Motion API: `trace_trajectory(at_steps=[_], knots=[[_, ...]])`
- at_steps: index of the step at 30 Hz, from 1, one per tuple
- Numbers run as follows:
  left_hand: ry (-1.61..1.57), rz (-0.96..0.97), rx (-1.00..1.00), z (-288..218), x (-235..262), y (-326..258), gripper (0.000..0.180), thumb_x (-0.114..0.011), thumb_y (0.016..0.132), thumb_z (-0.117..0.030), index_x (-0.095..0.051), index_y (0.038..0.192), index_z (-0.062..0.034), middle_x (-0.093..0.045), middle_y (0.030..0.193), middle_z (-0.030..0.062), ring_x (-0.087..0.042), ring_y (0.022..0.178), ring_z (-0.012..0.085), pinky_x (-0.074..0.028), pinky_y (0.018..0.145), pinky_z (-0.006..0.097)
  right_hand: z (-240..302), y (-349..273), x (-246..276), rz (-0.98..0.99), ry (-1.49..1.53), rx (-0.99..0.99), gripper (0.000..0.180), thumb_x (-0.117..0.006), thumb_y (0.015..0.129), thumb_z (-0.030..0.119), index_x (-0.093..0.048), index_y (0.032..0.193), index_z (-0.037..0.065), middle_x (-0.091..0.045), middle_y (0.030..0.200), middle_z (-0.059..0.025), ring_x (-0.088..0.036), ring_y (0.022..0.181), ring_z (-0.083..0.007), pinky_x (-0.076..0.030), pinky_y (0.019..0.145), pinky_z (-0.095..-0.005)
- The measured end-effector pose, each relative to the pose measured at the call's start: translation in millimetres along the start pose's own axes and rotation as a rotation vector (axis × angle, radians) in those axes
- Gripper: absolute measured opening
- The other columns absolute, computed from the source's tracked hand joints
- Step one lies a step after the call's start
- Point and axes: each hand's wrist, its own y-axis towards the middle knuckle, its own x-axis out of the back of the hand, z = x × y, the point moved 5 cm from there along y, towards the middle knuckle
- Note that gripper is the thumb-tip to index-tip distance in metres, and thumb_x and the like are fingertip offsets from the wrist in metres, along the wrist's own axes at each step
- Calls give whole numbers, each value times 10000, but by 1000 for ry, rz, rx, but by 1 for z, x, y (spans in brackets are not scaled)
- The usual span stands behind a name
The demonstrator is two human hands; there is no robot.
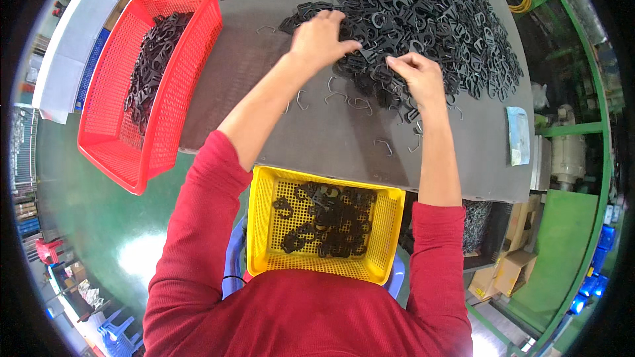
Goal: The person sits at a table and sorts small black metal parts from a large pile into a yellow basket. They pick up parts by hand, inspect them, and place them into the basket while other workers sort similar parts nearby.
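A large heap of small black looped parts, like hooks or buckles (430, 13), covers the far side of the grey table (456, 152). My left hand (317, 39) lies over the heap's left edge, its thumb spread from the fingers, touching the parts there. At the heap's near edge my right hand (421, 78) has thumb and forefinger pressed together; what is between them is too small to make out. Bent wire pieces (357, 104) lie loose on the table in front of my hands. Close to my body, a yellow basket (261, 225) contains more black parts.
A red basket (99, 119) partly filled with black parts stands at the left, across the table's edge. On the table's right lies a pale blue packet (518, 135). A green metal frame (598, 92) and cardboard boxes (514, 271) stand beyond the right edge.
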Motion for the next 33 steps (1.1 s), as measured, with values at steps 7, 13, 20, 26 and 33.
trace_trajectory(at_steps=[7, 13, 20, 26, 33], knots=[[91, -12, -27, 9, 12, 12, 223, -559, 800, -220, -638, 931, -59, -639, 904, 127, -638, 821, 315, -522, 722, 390, -1, -7, 23, -21, 266, -338, 207, -754, 728, 222, -601, 642, 112, -408, 545, 97, -296, 473, -8, -168, 431, -206], [-557, 5, 277, 65, 38, 2, 292, -700, 781, -264, -684, 957, -33, -674, 788, 37, -586, 643, 111, -470, 613, 252, -6, -3, 16, 25, 265, -325, 239, -753, 727, 238, -570, 616, 132, -414, 551, 99, -298, 482, -8, -172, 438, -212], [-1210, 125, 613, 76, 53, -10, 284, -673, 817, -212, -651, 1021, -16, -551, 695, -42, -428, 569, 17, -313, 475, 171, 14, -16, 10, 13, 142, -234, 215, -739, 749, 221, -617, 654, 71, -415, 553, 86, -327, 523, -18, -216, 473, -205], [-1094, 331, 541, 51, 64, -41, 233, -644, 839, -216, -661, 998, -45, -568, 744, -59, -420, 570, 4, -318, 481, 153, 14, -46, 13, -1, 68, -76, 197, -733, 754, 191, -653, 692, 22, -485, 578, 74, -365, 548, -21, -275, 501, -209], [-805, 984, -9, -44, 69, -166, 291, -646, 815, -285, -655, 978, -45, -666, 881, 68, -610, 766, 156, -475, 708, 295, 42, -126, -28, 622, -122, -113, 208, -710, 759, 206, -611, 689, 38, -532, 605, 38, -475, 598, -52, -395, 554, -228]])
